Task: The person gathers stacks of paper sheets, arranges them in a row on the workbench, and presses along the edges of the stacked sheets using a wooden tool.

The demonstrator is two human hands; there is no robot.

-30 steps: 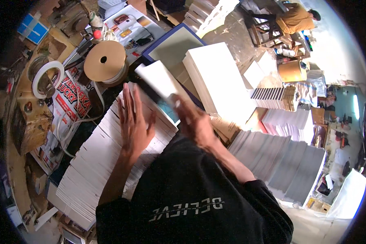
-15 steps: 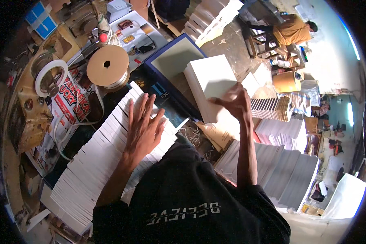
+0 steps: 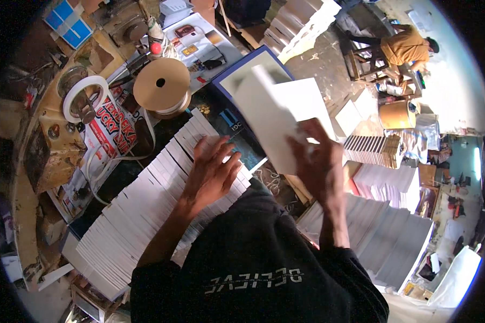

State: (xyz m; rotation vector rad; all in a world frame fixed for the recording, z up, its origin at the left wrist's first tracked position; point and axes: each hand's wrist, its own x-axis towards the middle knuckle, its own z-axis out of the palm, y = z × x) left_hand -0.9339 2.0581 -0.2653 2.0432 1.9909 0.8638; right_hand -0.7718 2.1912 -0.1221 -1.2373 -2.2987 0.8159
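Note:
A long row of white booklets [image 3: 140, 210] stands packed on edge, spines up, running from the near left toward the middle. My left hand [image 3: 213, 167] rests on the far end of this row, fingers apart and slightly bent, gripping nothing. To the right, my right hand [image 3: 318, 156] is closed on a white booklet [image 3: 261, 121], smeared by motion. That booklet is tilted up, apart from the stack of white booklets [image 3: 305, 99] behind it. It hides much of the stack. The right fingertips are partly blurred.
A cardboard-faced spool [image 3: 161, 86] and a white tape roll [image 3: 84, 83] sit at the left. A blue-edged board [image 3: 229, 81] lies behind the row. Paper stacks [image 3: 385, 231] stand at the right, near a striped pile [image 3: 372, 151]. Another person [image 3: 407, 47] works at the far right.
My right hand has raised a white booklet off the stack and swung it leftward. My left hand stays on the row, its fingers more bent. The whole view has shifted slightly.

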